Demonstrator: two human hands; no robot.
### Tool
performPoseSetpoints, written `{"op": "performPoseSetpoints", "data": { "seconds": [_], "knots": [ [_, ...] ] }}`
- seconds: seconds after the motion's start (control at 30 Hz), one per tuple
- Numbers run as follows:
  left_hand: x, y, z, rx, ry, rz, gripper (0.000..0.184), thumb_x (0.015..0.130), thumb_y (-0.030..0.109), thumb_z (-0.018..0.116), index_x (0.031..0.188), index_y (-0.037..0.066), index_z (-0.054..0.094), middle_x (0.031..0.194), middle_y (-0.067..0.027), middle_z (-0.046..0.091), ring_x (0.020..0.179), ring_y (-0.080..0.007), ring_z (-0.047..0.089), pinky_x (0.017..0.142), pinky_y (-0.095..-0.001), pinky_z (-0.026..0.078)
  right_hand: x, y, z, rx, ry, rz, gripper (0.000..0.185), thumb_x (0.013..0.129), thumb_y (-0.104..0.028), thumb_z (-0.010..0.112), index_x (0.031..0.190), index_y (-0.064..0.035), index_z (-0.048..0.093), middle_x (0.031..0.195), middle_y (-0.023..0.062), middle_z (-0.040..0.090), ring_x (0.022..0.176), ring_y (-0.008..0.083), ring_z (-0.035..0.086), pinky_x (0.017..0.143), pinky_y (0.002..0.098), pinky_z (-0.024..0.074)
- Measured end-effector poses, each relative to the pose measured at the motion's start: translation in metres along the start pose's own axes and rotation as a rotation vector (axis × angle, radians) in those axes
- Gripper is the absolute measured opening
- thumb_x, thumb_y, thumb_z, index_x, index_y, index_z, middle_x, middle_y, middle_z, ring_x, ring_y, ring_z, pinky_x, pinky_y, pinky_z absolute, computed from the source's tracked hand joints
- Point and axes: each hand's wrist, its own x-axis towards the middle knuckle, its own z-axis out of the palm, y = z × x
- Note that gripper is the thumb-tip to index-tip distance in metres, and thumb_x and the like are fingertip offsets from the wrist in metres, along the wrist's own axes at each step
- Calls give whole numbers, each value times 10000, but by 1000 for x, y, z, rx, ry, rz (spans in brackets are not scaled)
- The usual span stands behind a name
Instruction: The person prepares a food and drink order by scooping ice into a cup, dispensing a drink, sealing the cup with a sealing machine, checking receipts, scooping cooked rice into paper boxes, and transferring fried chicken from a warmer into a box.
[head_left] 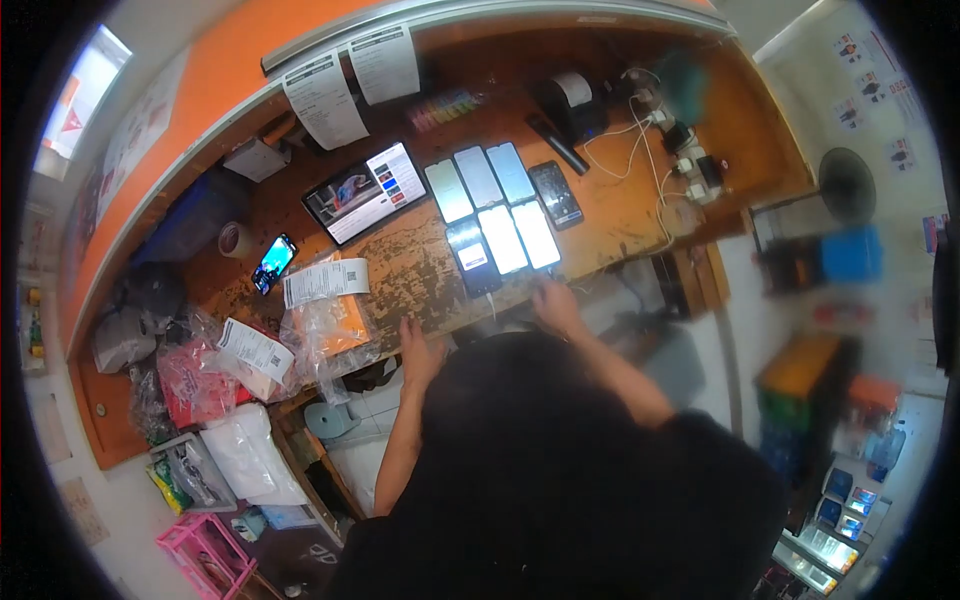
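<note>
My left hand (420,350) rests at the front edge of the worn wooden desk (400,262), its fingers apart and nothing in it. My right hand (556,305) is at the same edge, just below a phone with a bright white screen (537,236); its fingers are curled, and what they hold, if anything, is too small to make out. Beside that phone lie another white-lit phone (502,240) and a dark phone (471,259) with a white cable at its lower end. Three lit phones form a row behind them, the middle one (478,178) bluish. A black phone (555,195) lies to the right.
A tablet (368,192) shows a video page. Left of it are a phone (275,263), a tape roll (235,240) and plastic-wrapped parcels (255,350) with labels. A printer (572,103), power strips (697,172) and white cables occupy the back right. Paper slips (325,98) hang above.
</note>
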Motion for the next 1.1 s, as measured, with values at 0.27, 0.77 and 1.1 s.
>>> {"op": "performPoseSetpoints", "data": {
  "seconds": [0.27,0.77,1.1],
  "knots": [
    [5,1,-14,-53,-111,-49,793,789,251,741,1409,-100,392,1527,-333,264,1402,-492,305,1168,-485,304,39,-60,20,-173,-268,-178,395,965,-266,508,1335,-129,538,977,239,692,914,441,666,788,557,521],
    [22,-68,52,45,18,123,770,820,295,721,1424,-65,407,1495,-306,327,1380,-460,357,1146,-494,336,41,-97,15,-92,-271,-169,497,1004,-342,479,1446,-119,438,991,262,691,888,471,669,798,574,522],
    [21,-66,58,-87,27,9,783,812,297,726,1418,-85,410,1485,-304,337,1390,-448,343,1160,-492,318,32,-75,8,6,-349,-194,448,905,-241,576,1287,-8,557,1067,299,660,1035,453,626,899,559,493]
  ]
}}
